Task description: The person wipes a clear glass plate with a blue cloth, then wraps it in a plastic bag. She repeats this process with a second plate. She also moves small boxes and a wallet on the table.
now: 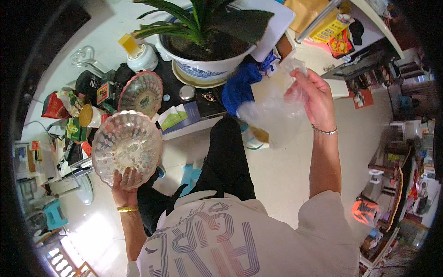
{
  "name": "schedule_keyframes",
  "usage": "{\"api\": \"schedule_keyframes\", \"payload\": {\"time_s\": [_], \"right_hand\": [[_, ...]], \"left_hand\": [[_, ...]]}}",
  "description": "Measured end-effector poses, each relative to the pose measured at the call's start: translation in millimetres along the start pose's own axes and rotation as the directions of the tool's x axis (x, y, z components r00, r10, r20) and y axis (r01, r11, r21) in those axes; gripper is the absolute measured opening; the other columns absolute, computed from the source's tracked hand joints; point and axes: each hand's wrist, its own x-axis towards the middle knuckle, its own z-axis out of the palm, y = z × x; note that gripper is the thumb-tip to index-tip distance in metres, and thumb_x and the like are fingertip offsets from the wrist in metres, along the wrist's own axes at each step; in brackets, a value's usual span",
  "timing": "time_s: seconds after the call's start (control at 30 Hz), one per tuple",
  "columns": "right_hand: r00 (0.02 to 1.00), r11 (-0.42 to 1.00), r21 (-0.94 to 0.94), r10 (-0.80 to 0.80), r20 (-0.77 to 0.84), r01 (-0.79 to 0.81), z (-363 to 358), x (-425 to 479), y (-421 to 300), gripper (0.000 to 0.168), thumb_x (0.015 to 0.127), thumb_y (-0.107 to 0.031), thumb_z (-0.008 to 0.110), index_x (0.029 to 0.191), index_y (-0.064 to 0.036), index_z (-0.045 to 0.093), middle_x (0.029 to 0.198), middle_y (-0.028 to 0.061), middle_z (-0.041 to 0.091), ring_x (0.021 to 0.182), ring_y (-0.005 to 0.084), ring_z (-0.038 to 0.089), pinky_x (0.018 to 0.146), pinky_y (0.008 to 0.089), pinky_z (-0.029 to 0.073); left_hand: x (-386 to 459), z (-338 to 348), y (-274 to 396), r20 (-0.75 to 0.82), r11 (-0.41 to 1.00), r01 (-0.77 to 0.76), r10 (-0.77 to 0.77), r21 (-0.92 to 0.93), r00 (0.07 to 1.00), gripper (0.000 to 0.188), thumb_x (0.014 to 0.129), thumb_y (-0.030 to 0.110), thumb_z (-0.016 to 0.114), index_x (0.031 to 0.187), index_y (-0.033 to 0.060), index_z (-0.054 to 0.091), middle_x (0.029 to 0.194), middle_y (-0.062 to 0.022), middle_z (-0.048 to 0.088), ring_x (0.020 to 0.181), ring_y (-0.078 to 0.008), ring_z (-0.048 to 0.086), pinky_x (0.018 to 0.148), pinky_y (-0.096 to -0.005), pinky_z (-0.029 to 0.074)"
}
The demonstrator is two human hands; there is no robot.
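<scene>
My left hand (125, 185) holds a clear, scalloped dish (126, 149) by its near edge, tilted so that the pattern of its broad face shows. Raised on the right side, my right hand (313, 93) pinches a thin transparent plastic bag (277, 114), which hangs down and is partly blurred. Just beyond the held dish, a second scalloped dish (140, 95) with a pinkish rim leans on the black tabletop (207, 112).
A green plant grows in a large blue-and-white pot (207, 65) on a saucer. Around it are a white jar (142, 59), a round metal tin (187, 92), booklets (176, 117) and blue cloth (240, 83). Boxes and a black cap (87, 83) crowd the left. A shelf (322, 55) holds packets.
</scene>
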Motion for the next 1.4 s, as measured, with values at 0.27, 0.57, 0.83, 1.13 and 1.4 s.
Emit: {"api": "schedule_keyframes", "payload": {"time_s": [0.27, 0.57, 0.83, 1.13, 1.4], "right_hand": [[0.912, 0.945, 0.32, -0.186, 0.367, 0.064, 153.3, 10.2, -40.1, 0.02, 0.089, -0.013, 0.055, 0.103, 0.0, 0.06, 0.088, 0.006, 0.064, 0.08, 0.0153, 0.064, 0.074, 0.032, 0.052], [0.698, 0.915, 0.251, -0.404, 0.591, 0.317, 325.2, -33.4, -60.1, 0.021, 0.085, -0.016, 0.061, 0.1, -0.002, 0.062, 0.09, 0.0096, 0.066, 0.079, 0.0108, 0.063, 0.074, 0.0261, 0.05], [0.421, 0.721, -0.142, -0.223, 0.879, 0.678, 364.8, -35.7, -29.3, 0.035, 0.076, -0.012, 0.069, 0.108, 0.001, 0.059, 0.105, 0.0097, 0.063, 0.089, 0.0153, 0.06, 0.077, 0.0287, 0.049], [0.582, 0.434, -0.39, -0.549, 0.6, 0.812, 318.5, 41.7, 52.4, 0.052, 0.067, -0.026, 0.077, 0.11, -0.002, 0.059, 0.098, 0.0129, 0.065, 0.088, 0.0304, 0.063, 0.079, 0.0383, 0.048], [0.867, 0.568, -0.656, -0.293, 0.403, 0.497, 296.1, 44.4, 85.7, 0.046, 0.071, -0.027, 0.073, 0.105, -0.002, 0.056, 0.092, 0.0169, 0.064, 0.083, 0.0297, 0.063, 0.074, 0.0374, 0.048]], "left_hand": [[-24.7, 29.9, -4.5, -0.004, 0.988, -0.149, 0.15, 0.049, 0.989, 0.068, 0.08, 0.015, 0.054, 0.139, 0.0172, 0.02, 0.121, -0.0179, 0.042, 0.107, -0.0379, 0.047, 0.084, -0.0534, 0.045], [-38.8, 34.6, 1.5, -0.019, 0.969, -0.247, 0.247, -0.014, 0.969, 0.06, 0.082, 0.011, 0.052, 0.138, 0.0099, 0.028, 0.122, -0.015, 0.048, 0.105, -0.0319, 0.052, 0.081, -0.046, 0.046], [-22.9, 19.4, 4.0, 0.045, 0.957, -0.231, 0.242, -0.173, 0.969, 0.056, 0.081, 0.004, 0.045, 0.134, 0.0114, 0.031, 0.122, -0.0159, 0.047, 0.104, -0.0331, 0.053, 0.08, -0.0487, 0.049], [-11.7, 25.6, 5.3, 0.198, 0.98, -0.151, 0.174, -0.127, 0.965, 0.061, 0.079, 0.011, 0.05, 0.135, 0.0059, 0.028, 0.123, -0.0167, 0.047, 0.107, -0.034, 0.05, 0.081, -0.0447, 0.046], [4.3, 16.7, -22.3, 0.048, 0.991, 0.027, -0.021, -0.132, 0.999, 0.072, 0.077, 0.007, 0.054, 0.14, 0.0108, 0.019, 0.121, -0.0162, 0.042, 0.099, -0.0352, 0.05, 0.08, -0.0515, 0.045]]}}
